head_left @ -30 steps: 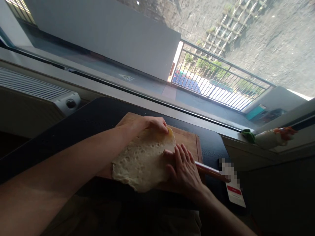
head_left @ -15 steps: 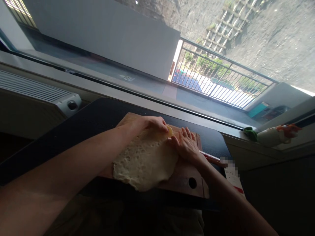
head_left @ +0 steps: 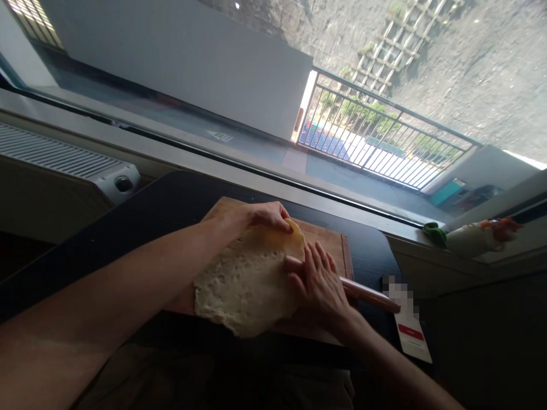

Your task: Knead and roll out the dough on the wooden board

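Dough [head_left: 243, 290] lies as a wide sheet over a wooden board [head_left: 329, 239], its lower edge seeming to reach past the board's near side. The left hand [head_left: 271, 216] pinches the sheet's far edge between thumb and fingers, lifting a small flap; the right hand [head_left: 327, 287] lies open, palm down, across the rolling pin [head_left: 370, 295], pressing rather than gripping it.

Tearing looks the likeliest trouble: a hard pull at the pinched flap, where light shows through, could split it. Uneven pressure is another risk, since one palm bears on the pin and could leave one side thinner. The pin could also skew or slide, and its outer end, which overlaps the phone [head_left: 412, 339] in this view, might knock it; whether the two touch I cannot tell. If the near edge does overhang, its own weight could stretch it.

The sheet looks soft and pliable, pale, with a dimpled surface, smoother toward the pin and ragged along the lower left. The pin is a slim, straight cylinder, reddish-brown with a slight shine. The board is flat, straight-edged, warm brown; beneath it the black bench [head_left: 171, 199] has rounded corners and a faint grain.
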`<state>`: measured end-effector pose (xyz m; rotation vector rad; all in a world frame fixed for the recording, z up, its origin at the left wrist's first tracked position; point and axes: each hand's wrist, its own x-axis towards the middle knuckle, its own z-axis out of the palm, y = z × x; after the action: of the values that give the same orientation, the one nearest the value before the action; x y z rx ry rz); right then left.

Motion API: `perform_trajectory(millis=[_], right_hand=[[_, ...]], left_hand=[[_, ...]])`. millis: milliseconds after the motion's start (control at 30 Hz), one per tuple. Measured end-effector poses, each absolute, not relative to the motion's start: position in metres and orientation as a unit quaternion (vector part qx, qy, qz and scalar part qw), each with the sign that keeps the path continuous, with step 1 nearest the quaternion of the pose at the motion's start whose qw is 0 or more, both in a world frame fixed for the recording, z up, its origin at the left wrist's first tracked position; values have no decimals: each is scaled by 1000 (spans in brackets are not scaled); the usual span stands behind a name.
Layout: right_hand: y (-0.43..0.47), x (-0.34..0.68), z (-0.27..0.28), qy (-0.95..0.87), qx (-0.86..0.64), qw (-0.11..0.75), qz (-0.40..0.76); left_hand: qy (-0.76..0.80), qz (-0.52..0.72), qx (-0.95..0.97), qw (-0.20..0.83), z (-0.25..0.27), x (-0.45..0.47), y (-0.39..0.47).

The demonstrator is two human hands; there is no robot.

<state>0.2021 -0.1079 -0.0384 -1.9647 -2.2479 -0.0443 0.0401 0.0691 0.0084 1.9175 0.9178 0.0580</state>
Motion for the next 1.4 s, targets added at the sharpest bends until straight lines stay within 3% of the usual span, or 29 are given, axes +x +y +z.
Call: perform_trajectory(millis=[267, 433, 600, 733, 1000, 1133, 1400], right_hand=[[-97, 204, -35, -703, -706, 86, -3], [-123, 198, -38, -781, -620, 76, -8], [-93, 203, -33, -690, -718, 91, -8], [-118, 198, -39, -755, -650, 82, -21], [-99, 201, -37, -688, -719, 97, -27], [-139, 195, -40, -774, -627, 85, -27], [-116, 204, -28, -722, -686, 89, -9]], left_hand=[[357, 56, 804, 473, 9, 46, 67], [355, 64, 789, 497, 9, 45, 67], [340, 81, 804, 481, 9, 45, 64], [351, 84, 795, 488, 13, 44, 61], [329, 4, 827, 456, 21, 48, 67], [325, -107, 854, 393, 28, 59, 67], [337, -80, 861, 373, 17, 72, 75]])
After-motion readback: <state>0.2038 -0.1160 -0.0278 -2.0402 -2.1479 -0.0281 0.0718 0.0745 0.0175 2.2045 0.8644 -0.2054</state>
